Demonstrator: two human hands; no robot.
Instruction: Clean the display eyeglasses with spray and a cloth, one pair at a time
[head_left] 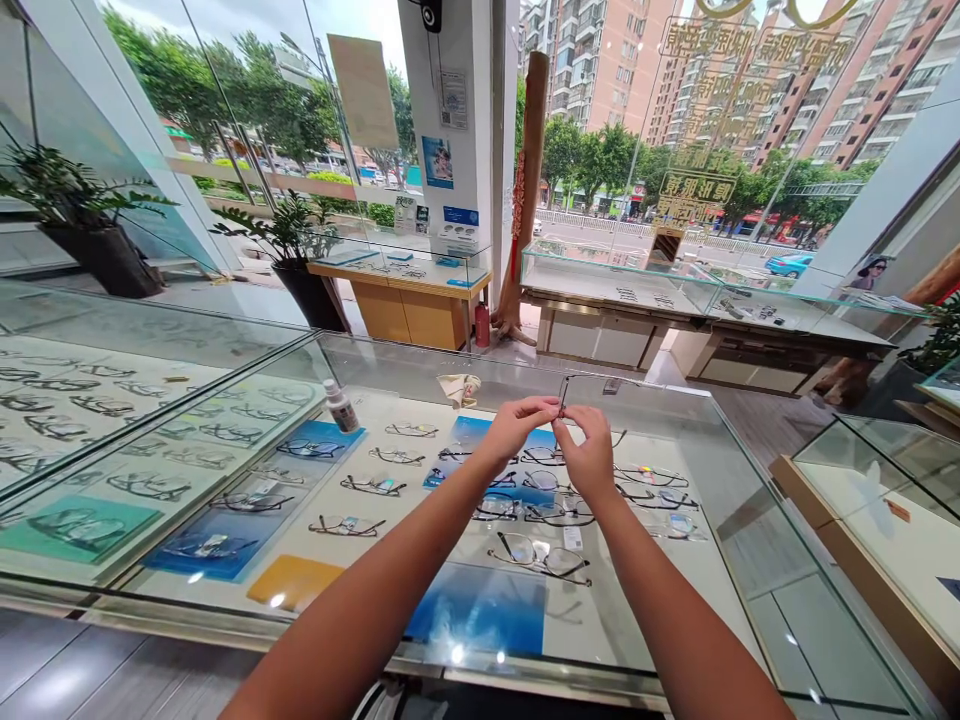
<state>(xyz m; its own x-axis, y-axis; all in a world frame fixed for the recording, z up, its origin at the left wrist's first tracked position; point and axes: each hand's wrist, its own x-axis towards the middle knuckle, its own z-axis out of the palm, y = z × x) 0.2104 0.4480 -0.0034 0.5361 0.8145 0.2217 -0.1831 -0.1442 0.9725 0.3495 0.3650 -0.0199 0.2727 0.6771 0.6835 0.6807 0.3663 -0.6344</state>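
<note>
From my remote place, I see the left hand (517, 428) and the right hand (589, 448) close together, both with fingertips pinched on a thin dark pair of glasses (564, 393), above the glass counter (600, 625). The exact part between the fingers is hidden from me. To work well, I think one hand should steady the frame while the other presses lightly, because so thin a piece may bend. Beyond the left hand lies a beige cloth (459, 389).
</note>
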